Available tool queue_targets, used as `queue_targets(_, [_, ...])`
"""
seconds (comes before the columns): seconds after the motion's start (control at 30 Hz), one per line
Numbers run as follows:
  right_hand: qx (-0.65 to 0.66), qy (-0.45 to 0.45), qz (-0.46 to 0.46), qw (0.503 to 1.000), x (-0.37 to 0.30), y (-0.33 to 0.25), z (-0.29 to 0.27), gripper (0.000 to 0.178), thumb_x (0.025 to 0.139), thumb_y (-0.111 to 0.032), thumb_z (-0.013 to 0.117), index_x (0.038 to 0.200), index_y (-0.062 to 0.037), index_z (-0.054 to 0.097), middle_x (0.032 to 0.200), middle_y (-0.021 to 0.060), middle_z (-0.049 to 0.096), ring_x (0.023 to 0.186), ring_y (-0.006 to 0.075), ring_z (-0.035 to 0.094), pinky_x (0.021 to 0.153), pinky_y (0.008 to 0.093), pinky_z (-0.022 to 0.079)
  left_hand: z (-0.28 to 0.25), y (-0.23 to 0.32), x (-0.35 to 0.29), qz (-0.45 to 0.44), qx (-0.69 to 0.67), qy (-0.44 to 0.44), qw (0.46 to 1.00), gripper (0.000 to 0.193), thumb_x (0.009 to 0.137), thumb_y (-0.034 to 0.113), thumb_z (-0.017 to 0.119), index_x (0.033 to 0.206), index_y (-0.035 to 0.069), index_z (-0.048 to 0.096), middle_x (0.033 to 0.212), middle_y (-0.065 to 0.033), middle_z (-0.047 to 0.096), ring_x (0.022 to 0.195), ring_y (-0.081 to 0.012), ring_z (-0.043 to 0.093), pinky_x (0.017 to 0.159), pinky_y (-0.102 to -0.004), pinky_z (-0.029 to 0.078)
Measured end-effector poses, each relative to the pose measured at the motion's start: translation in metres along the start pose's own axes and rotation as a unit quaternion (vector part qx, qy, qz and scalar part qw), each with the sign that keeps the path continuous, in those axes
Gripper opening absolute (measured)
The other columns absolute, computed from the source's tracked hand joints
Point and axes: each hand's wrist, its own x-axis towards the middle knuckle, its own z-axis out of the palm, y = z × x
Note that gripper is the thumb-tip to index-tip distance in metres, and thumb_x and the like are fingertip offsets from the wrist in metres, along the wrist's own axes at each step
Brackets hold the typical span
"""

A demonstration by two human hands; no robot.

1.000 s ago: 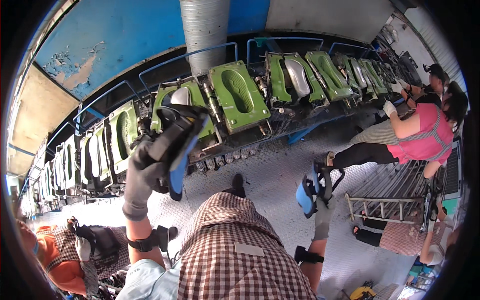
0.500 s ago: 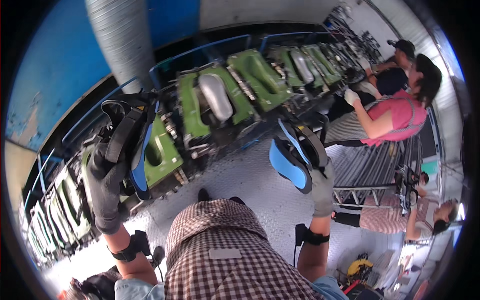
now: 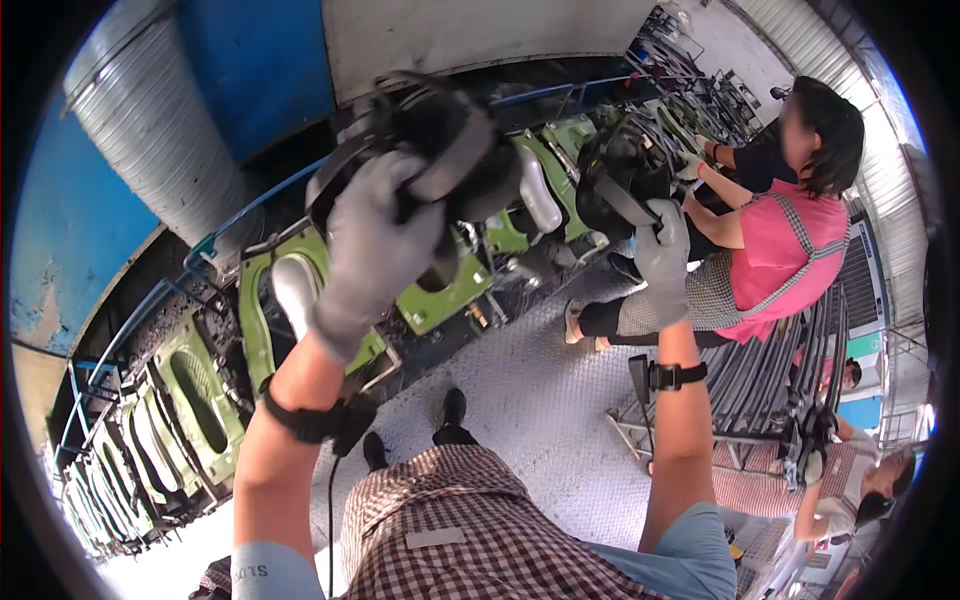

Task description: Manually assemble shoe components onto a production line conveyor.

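My left hand [image 3: 385, 240], in a grey glove, is raised over the row of green moulds and closed round black strapped sandals [image 3: 465, 165], blurred by motion. My gloved right hand [image 3: 662, 260] is farther right, its fingers closed on more black strapped sandals [image 3: 622, 185]. The exact number in each hand cannot be told, and their blue footbeds are turned out of sight. Below my left hand is a green mould [image 3: 430, 305] with metal fittings. A silver foot-shaped form [image 3: 292, 285] sits in the mould beside my left wrist.
The mould line curves from far left to back right, with a blue rail [image 3: 285, 190] behind it. A co-worker in a pink top [image 3: 775, 240] stands close on the right. Behind that person is a metal rack [image 3: 740, 385]. A large silver duct [image 3: 150, 130] rises at left.
Both hands have moved up and to the right with the sandals, which have turned so the blue footbeds no longer show. My view has shifted, and the pink-topped co-worker now stands more upright.
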Motion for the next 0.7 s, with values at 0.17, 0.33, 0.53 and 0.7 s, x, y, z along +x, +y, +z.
queue_targets(0.17, [-0.195, -0.072, -0.047, 0.977, 0.056, 0.125, 0.026, 0.029, 0.078, -0.004, 0.063, 0.106, -0.0104, 0.065, 0.105, 0.0163, 0.062, 0.096, 0.0405, 0.061, 0.085, 0.0475, 0.049, 0.187, -0.019, 0.055, -0.056, 0.129, -0.143, 0.98, 0.062, 0.086, 0.013, 0.064, 0.146, 0.01, 0.046, 0.117, -0.0249, 0.066, 0.108, -0.0417, 0.066, 0.095, -0.0481, 0.051])
queue_targets(0.33, [-0.242, -0.31, 0.175, 0.903, 0.013, 0.259, 0.071, 0.038, 0.084, -0.011, 0.066, 0.12, -0.0245, 0.068, 0.136, 0.0161, 0.059, 0.129, 0.0398, 0.053, 0.11, 0.0465, 0.042, 0.29, -0.074, 0.022, -0.34, 0.056, -0.258, 0.903, 0.08, 0.084, 0.014, 0.066, 0.156, 0.009, 0.033, 0.128, -0.0304, 0.062, 0.117, -0.0459, 0.062, 0.101, -0.0459, 0.049])
queue_targets(0.53, [-0.032, 0.02, 0.067, 0.997, -0.007, 0.147, 0.096, 0.029, 0.089, 0.003, 0.062, 0.116, -0.0046, 0.067, 0.117, 0.0157, 0.067, 0.113, 0.0343, 0.06, 0.1, 0.0459, 0.047, 0.216, -0.087, -0.008, -0.264, -0.11, -0.013, 0.958, 0.081, 0.087, 0.002, 0.065, 0.158, -0.001, 0.026, 0.114, -0.0128, 0.067, 0.096, -0.0154, 0.064, 0.088, -0.0298, 0.053])
queue_targets(0.7, [0.439, -0.264, 0.23, 0.828, -0.06, -0.055, 0.107, 0.03, 0.102, -0.008, 0.055, 0.131, -0.0008, 0.059, 0.127, 0.0082, 0.061, 0.112, 0.0164, 0.057, 0.1, 0.0328, 0.046, 0.123, -0.027, -0.038, -0.21, 0.037, -0.077, 0.974, 0.073, 0.092, 0.005, 0.062, 0.157, -0.001, 0.029, 0.102, -0.0249, 0.064, 0.084, -0.0283, 0.069, 0.079, -0.0339, 0.055])
